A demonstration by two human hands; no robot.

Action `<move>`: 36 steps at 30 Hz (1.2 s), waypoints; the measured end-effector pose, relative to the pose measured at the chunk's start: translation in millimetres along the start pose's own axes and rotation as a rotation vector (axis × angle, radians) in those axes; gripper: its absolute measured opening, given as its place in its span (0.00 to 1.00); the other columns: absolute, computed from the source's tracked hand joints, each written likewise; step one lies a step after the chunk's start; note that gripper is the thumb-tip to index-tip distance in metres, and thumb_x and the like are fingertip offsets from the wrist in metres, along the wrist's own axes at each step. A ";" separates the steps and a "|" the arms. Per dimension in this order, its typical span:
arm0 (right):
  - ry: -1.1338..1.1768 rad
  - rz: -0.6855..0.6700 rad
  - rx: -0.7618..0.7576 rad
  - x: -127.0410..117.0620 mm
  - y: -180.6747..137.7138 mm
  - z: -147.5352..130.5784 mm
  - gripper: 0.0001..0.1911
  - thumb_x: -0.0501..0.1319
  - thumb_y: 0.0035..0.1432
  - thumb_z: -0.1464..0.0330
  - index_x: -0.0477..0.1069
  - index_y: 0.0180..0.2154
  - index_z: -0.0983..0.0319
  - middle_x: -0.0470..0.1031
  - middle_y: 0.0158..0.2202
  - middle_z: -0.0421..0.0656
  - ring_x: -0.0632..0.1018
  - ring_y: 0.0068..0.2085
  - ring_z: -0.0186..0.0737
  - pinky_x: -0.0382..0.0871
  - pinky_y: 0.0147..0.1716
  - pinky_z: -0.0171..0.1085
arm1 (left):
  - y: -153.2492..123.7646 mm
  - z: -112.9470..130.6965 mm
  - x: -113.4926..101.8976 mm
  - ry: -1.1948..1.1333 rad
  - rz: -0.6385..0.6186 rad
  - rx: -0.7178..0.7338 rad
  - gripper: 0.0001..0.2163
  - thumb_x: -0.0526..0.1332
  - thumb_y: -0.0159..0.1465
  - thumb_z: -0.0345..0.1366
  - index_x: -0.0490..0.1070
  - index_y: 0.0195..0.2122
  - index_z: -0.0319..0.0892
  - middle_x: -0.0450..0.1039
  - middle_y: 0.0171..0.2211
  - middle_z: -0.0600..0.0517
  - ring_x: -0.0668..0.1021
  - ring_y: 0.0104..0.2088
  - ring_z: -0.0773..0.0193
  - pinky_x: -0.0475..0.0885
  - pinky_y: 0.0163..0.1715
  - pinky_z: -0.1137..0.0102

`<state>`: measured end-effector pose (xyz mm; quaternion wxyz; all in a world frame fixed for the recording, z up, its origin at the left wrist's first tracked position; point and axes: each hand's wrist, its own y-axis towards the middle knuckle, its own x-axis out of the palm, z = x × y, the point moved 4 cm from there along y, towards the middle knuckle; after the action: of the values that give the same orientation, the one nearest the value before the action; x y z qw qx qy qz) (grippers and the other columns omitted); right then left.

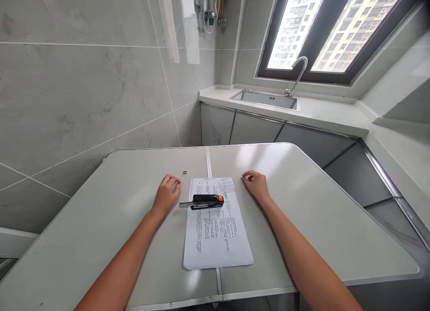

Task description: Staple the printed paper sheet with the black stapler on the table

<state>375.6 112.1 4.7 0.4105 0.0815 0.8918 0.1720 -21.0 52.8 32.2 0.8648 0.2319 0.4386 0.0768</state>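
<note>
A black stapler (207, 201) with an orange end lies on a stack of printed sheets (218, 252). Its metal rail sticks out to the left, past the paper's edge. My left hand (167, 195) rests on the table left of the sheets, fingers loosely curled, near the rail's tip but apart from it. To the right of the sheets lies my right hand (255, 184), also curled in, thumb and index finger close together. I see nothing held in either hand. Small strips of staples (184, 172) sit just beyond my left hand.
The pale folding table (322, 239) has a metal seam down its middle, partly under the paper. Beyond it stands a counter (215, 93) with a sink (265, 98) and a faucet (297, 75) below a window. A grey tiled wall (83, 91) runs along the left.
</note>
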 end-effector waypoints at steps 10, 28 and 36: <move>-0.190 -0.073 -0.043 20.4 -1.8 -1.1 0.18 0.55 0.67 0.68 0.77 0.54 0.55 0.75 0.56 0.49 0.71 0.53 0.55 0.70 0.47 0.50 | 26.6 -33.3 48.8 0.206 -0.297 0.089 0.22 0.46 0.73 0.31 0.68 0.65 0.41 0.63 0.70 0.44 0.61 0.72 0.49 0.60 0.70 0.47; 0.108 0.088 -0.183 -1.1 -22.2 -55.8 0.14 0.55 0.67 0.72 0.77 0.46 0.57 0.71 0.51 0.49 0.76 0.47 0.48 0.75 0.45 0.50 | -19.4 -11.5 3.9 -0.280 0.010 -0.239 0.11 0.62 0.70 0.42 0.82 0.42 0.43 0.79 0.43 0.45 0.80 0.38 0.59 0.78 0.40 0.65; 0.345 -0.183 -0.542 9.0 -65.9 -126.3 0.13 0.65 0.67 0.64 0.75 0.53 0.54 0.76 0.48 0.47 0.76 0.47 0.47 0.76 0.45 0.48 | -24.0 1.6 4.3 -0.550 -0.037 -0.336 0.14 0.65 0.69 0.47 0.83 0.45 0.44 0.79 0.34 0.48 0.80 0.31 0.64 0.77 0.31 0.69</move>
<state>273.4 23.3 50.0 0.2740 -0.1413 0.8736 0.3765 -18.8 32.6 18.7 0.9784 0.0897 0.1739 0.0670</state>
